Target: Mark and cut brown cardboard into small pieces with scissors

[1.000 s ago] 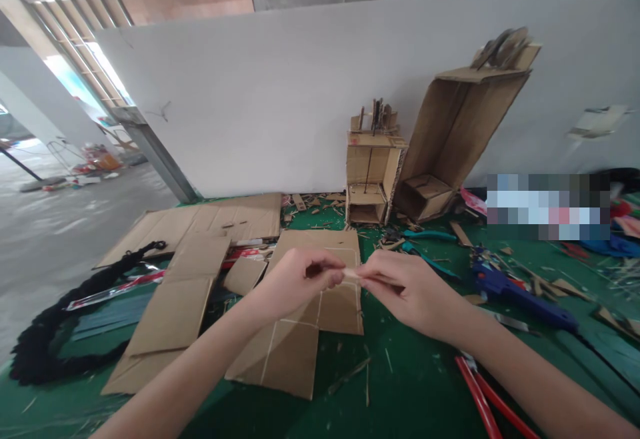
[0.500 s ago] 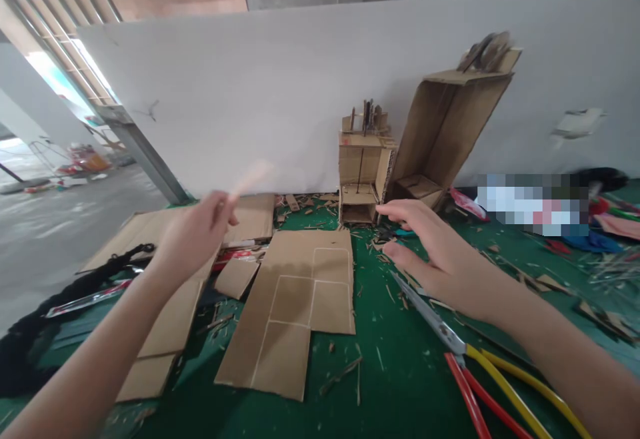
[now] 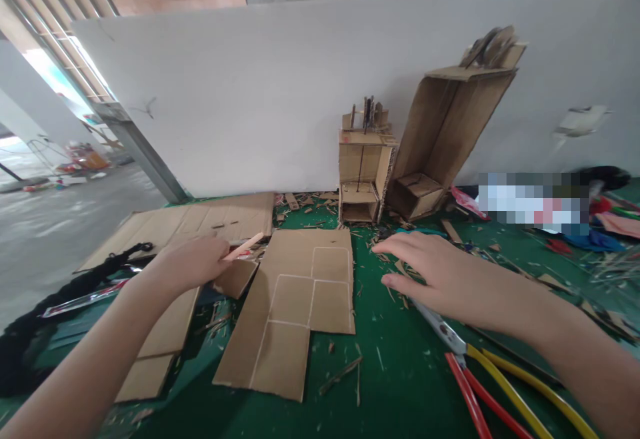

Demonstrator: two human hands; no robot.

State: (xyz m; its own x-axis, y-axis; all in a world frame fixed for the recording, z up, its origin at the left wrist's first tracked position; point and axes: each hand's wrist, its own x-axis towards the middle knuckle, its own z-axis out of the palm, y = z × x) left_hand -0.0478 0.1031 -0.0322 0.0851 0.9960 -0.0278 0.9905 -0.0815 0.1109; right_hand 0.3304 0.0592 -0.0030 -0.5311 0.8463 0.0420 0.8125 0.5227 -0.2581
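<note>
Left hand (image 3: 193,262): fingers curled in, gripping 1 pale stick (image 3: 245,247). Stick stuck out past the fingers, angled up and to the right, tip near the upper left edge of the marked cardboard (image 3: 290,299). Whether the tip touched it, couldn't tell. Small cardboard offcut (image 3: 237,280) sat under the stick, just left of the marked sheet.

Right hand (image 3: 430,265): thumb and index finger spread well apart, nothing visible between them. Other fingers mostly hidden behind the index, couldn't tell their curl. It was over the right side of the bench, blade of the yellow-handled shears (image 3: 530,385) running partly beneath it. Contact there, couldn't tell. Red-handled tool (image 3: 475,392) lay right beside the shears. Teal-handled tool (image 3: 425,233) partly hidden behind the hand.

Marked cardboard lay flat on the green tabletop (image 3: 380,399) between the 2 hands, white lines splitting it into boxes, lower right corner notched out. More cardboard sheets (image 3: 173,312) were under and around the left forearm, black fluffy strip (image 3: 25,345) further left.

At the back: small cardboard stand (image 3: 367,179) upright near the white wall (image 3: 225,105), taller cardboard frame (image 3: 450,132) tilted to its right. Scraps (image 3: 345,373) scattered around.
</note>
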